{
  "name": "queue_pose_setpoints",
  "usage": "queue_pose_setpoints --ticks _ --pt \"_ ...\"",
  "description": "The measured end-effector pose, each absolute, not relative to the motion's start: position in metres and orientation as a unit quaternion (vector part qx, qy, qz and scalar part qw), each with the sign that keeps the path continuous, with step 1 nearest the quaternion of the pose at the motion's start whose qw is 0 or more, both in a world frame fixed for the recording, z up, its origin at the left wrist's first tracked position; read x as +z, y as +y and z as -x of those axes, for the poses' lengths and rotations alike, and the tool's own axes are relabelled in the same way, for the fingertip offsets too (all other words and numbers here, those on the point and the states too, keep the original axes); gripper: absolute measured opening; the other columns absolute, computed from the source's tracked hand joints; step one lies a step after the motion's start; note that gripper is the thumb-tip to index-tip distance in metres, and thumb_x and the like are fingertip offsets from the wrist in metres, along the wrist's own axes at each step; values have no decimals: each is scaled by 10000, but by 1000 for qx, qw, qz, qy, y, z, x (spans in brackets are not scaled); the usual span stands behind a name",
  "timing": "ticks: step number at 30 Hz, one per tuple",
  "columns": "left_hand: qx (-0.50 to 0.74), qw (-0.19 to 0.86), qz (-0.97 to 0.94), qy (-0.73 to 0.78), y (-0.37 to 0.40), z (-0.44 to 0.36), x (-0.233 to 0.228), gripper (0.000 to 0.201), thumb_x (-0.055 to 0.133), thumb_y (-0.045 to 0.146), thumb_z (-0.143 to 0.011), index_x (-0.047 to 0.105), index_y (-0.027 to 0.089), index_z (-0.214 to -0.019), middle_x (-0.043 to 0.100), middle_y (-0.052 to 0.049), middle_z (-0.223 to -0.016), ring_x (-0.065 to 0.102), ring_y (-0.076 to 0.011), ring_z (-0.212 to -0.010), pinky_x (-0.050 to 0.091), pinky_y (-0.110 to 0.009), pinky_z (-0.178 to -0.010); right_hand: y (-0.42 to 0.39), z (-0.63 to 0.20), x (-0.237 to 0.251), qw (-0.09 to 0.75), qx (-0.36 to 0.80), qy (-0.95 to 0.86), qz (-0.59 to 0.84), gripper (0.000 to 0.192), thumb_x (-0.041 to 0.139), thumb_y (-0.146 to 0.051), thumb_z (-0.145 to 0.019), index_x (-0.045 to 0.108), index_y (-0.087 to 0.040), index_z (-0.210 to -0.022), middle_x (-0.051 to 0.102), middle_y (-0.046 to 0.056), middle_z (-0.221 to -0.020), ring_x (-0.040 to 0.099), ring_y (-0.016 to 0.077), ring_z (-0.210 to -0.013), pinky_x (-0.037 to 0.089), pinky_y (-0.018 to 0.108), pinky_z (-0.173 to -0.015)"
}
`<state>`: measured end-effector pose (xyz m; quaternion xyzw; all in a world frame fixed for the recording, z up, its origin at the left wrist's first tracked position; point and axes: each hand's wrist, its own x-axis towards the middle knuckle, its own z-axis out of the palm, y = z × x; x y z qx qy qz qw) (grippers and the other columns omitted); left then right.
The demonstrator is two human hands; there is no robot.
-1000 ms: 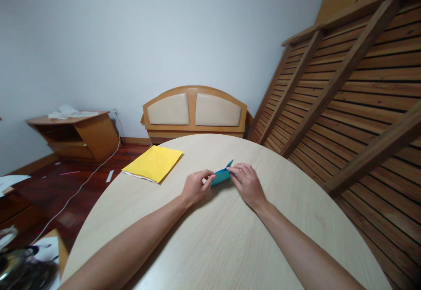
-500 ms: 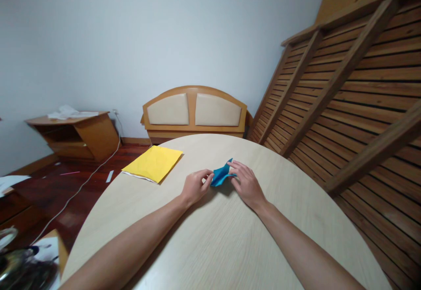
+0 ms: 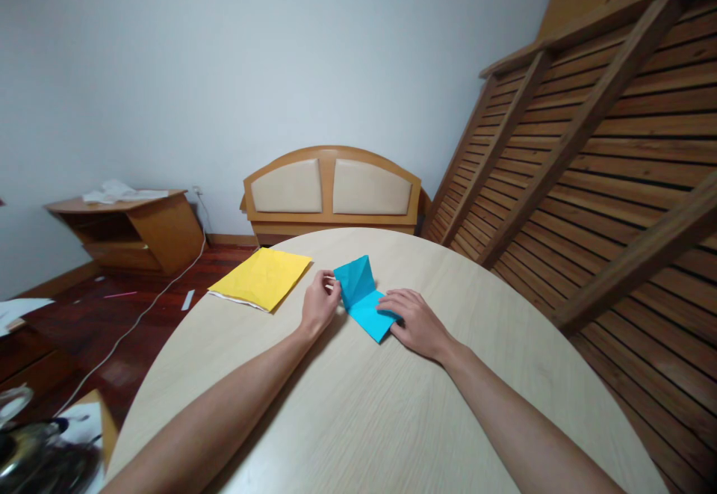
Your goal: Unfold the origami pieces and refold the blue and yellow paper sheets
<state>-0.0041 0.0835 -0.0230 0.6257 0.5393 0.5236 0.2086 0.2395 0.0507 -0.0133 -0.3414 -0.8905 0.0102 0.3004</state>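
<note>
A blue sheet of paper, creased and folded partly open, is between my two hands over the round table. Its far half tilts upward, while the near half slopes toward me. My left hand pinches the paper's left edge between thumb and fingers. At the right edge, my right hand grips the near half, fingers on top and the thumb at the border. On the table to the left lies a yellow sheet or stack of paper with a white layer showing along its near edge.
Behind the table stands a headboard with cream pads. A slatted wooden frame leans along the right side. At the left are a low wooden cabinet and a white cable across the dark floor.
The blue paper has been opened out from a narrow folded shape and shows more surface. My left hand has moved left and slightly away; my right hand has dropped slightly toward me.
</note>
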Motion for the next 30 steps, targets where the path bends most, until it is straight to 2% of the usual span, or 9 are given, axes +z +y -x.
queue_pose_setpoints --ticks 2,3,5,7,8,11,15,21,30 --pt "512 179 -626 559 86 6 -27 404 528 251 -875 458 138 -1257 670 -100 -1003 680 -185 -770 552 -318 -693 50 -240 -14 286 26 -896 340 403 582 -88 -775 672 -261 -1127 686 41 -1209 563 245 -1181 387 479 -1034" --pt "508 140 -635 566 86 7 -29 518 565 224 -847 405 133 -1332 632 -149 -1155 678 -218 -919 558 -364 -797 50 -240 -14 281 32 -896 341 396 583 -97 -778 678 -263 -1125 689 42 -1204 572 245 -1167 392 477 -1026" --pt "492 48 -667 558 86 9 -30 674 624 170 -794 351 146 -1409 441 -200 -1434 522 -295 -1262 455 -466 -1036 50 -240 -16 272 43 -897 344 386 583 -105 -778 684 -264 -1115 699 38 -1185 589 242 -1141 397 476 -1019" --pt "457 -7 -724 516 83 8 -31 652 612 136 -804 381 170 -1413 311 -171 -1543 314 -308 -1428 319 -504 -1153 51 -240 -18 266 52 -897 350 383 580 -106 -777 681 -266 -1110 706 30 -1173 600 235 -1131 383 482 -1035" --pt "431 -9 -761 484 82 7 -30 600 581 132 -833 404 178 -1404 314 -154 -1551 285 -291 -1446 301 -495 -1167 52 -240 -19 265 56 -895 355 380 577 -107 -778 679 -268 -1106 707 27 -1173 603 232 -1133 370 490 -1050" --pt "322 40 -864 386 74 2 -28 464 516 183 -913 470 183 -1375 438 -127 -1495 385 -240 -1401 343 -437 -1154 53 -242 -22 265 64 -888 369 360 574 -116 -791 673 -270 -1101 706 24 -1177 605 229 -1146 331 518 -1084" --pt "232 76 -886 394 65 -3 -24 388 525 309 -938 575 177 -1299 580 -126 -1374 517 -273 -1298 371 -478 -1121 57 -246 -25 272 55 -877 393 334 568 -120 -806 675 -255 -1092 705 38 -1176 612 232 -1140 342 522 -1079" --pt "206 56 -899 383 60 -3 -18 371 556 430 -922 678 217 -1201 578 -121 -1381 526 -288 -1291 423 -450 -1069 62 -253 -26 293 38 -860 415 303 603 -149 -798 691 -239 -1074 712 56 -1141 625 246 -1090 444 468 -981" --pt "217 51 -890 399 60 -4 -17 295 586 393 -906 719 207 -1091 643 -113 -1293 598 -274 -1199 467 -408 -1023 68 -267 -24 286 32 -864 413 216 610 -176 -809 719 -248 -981 732 46 -1083 638 239 -1041 478 440 -930"
